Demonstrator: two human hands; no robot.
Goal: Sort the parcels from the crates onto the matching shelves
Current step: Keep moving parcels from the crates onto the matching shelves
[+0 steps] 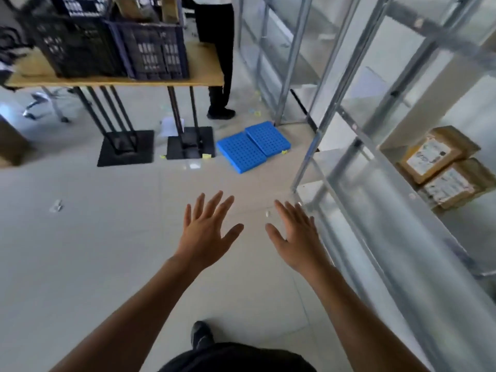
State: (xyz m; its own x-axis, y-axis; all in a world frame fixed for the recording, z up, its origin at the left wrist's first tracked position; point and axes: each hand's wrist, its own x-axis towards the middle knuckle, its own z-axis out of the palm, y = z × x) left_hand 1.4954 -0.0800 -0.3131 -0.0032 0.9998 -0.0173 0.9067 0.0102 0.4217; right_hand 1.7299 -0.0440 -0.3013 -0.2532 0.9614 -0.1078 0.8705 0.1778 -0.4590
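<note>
At 11 o'clock a table (204,68) bears the left crate (77,47) and the right crate (155,49), side by side. A person (218,49) stands at 12, at the table's right end. Two panels (253,145) lie touching on the floor between the table legs and the shelving rack (349,130) at 2. On a rack shelf at 3 sit two parcels (434,154) — touching, one nearer.

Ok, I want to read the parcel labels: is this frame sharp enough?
Head view: no, motion blur smears the shelf uprights and the parcels, labels unreadable; wide-angle distortion bows the shelving; the left hand and right hand look fairly sharp.
</note>
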